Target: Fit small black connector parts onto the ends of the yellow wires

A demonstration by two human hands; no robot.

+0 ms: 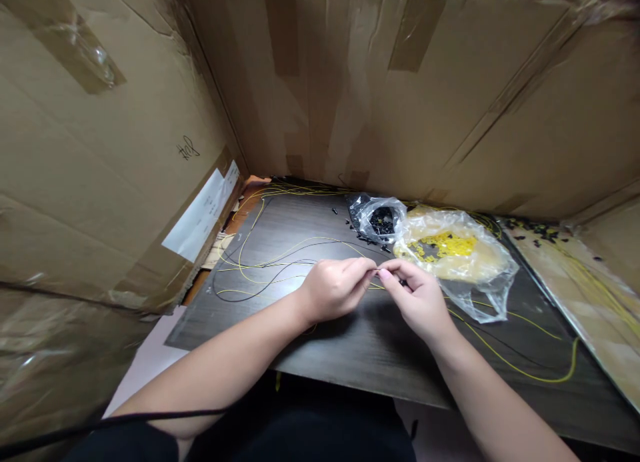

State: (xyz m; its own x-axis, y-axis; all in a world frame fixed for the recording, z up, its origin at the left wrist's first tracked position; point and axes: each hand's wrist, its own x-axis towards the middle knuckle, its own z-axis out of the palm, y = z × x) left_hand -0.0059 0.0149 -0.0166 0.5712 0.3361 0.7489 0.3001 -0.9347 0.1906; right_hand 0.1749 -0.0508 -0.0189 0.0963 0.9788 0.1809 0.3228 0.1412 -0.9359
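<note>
Both hands meet over the middle of the dark board (320, 215). My left hand (336, 289) is closed in a pinch, its fingertips almost touching those of the other hand. My right hand (415, 294) pinches with thumb and forefinger, the other fingers curled. A short bit of thin dark wire (377, 271) seems to show between the fingertips; its ends are hidden. Something small and black (403, 283) peeks out by the right fingers. Yellow wires (253, 280) and black wires (260, 290) loop left of the hands, and more yellow wire (520, 372) curves out on the right.
Behind the hands lie a clear bag of small black parts (383, 222) and a larger bag of yellow parts (445, 245). Loose black pieces (367, 239) are scattered beside them. Cardboard walls (350, 102) enclose the back and sides. More wires (600, 285) lie at far right.
</note>
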